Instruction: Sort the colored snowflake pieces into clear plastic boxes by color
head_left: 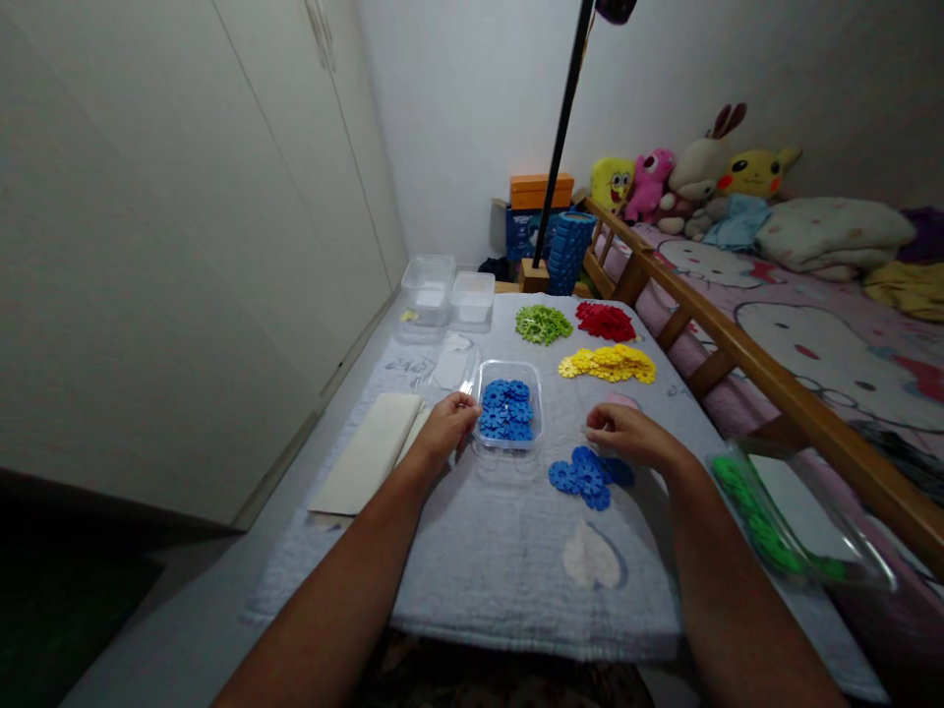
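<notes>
My left hand (446, 425) rests with curled fingers against the left wall of a clear plastic box (536, 411) filled with blue snowflake discs (507, 409). My right hand (625, 431) hovers with fingers bent over a small loose pile of blue discs (586, 476) on the grey-blue cloth (508, 551), just right of the box. What its fingertips pinch, if anything, is hidden. Farther back lie separate heaps of green discs (543, 324), red discs (606, 321) and yellow discs (609, 363).
Two empty clear boxes (448, 292) and a clear lid (453, 366) sit at the back left. A cream board (369, 452) lies left of my hand. A clear bag with green discs (774, 526) leans at the right by the wooden bed rail (744, 359). A black pole (560, 128) stands behind.
</notes>
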`<state>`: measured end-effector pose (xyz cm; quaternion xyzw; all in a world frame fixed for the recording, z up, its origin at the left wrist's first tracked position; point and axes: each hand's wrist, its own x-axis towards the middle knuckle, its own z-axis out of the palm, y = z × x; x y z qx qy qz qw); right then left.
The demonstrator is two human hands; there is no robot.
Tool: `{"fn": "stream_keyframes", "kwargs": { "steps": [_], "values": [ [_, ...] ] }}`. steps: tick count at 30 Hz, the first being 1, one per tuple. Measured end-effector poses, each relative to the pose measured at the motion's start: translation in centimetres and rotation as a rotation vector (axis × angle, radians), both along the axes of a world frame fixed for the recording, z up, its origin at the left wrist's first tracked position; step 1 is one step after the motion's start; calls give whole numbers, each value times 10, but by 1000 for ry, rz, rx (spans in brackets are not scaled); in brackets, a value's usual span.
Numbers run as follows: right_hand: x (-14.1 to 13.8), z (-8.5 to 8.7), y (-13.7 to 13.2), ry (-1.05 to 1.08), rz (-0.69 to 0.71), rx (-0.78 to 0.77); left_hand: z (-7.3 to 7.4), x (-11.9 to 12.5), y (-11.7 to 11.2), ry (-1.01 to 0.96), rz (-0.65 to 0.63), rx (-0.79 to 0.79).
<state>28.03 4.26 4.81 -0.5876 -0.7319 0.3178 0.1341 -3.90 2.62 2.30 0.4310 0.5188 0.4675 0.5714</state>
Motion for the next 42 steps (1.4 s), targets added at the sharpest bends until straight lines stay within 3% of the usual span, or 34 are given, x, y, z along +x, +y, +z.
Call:
{"fn": "stream_keyframes", "kwargs": {
  "steps": [4, 9, 18, 21, 26, 33, 36, 42],
  "values": [
    [-1, -6, -11, 26, 78, -130, 1, 0, -1, -8, -3, -16],
    [-5, -14, -11, 49, 77, -151, 0, 0, 0, -13, -8, -4],
    [-10, -11, -9, 258, 36, -128, -1, 0, 0, -4, 2, -7],
    [-9, -11, -12, 185, 145, -129, 0, -1, -1, 4, -1, -1],
    [-16, -11, -21, -49, 244, 40, 0, -1, -1, 11, -4, 5],
    [-26, -9, -26, -89, 230, 72, 3, 1, -1, -12, 6, -6],
    [-25, -13, -24, 14, 200, 54, 3, 1, 0, -2, 1, -16],
    [-21, -27, -17, 306, 4, -58, -6, -2, 2, 10, -17, 1]
  ]
}}
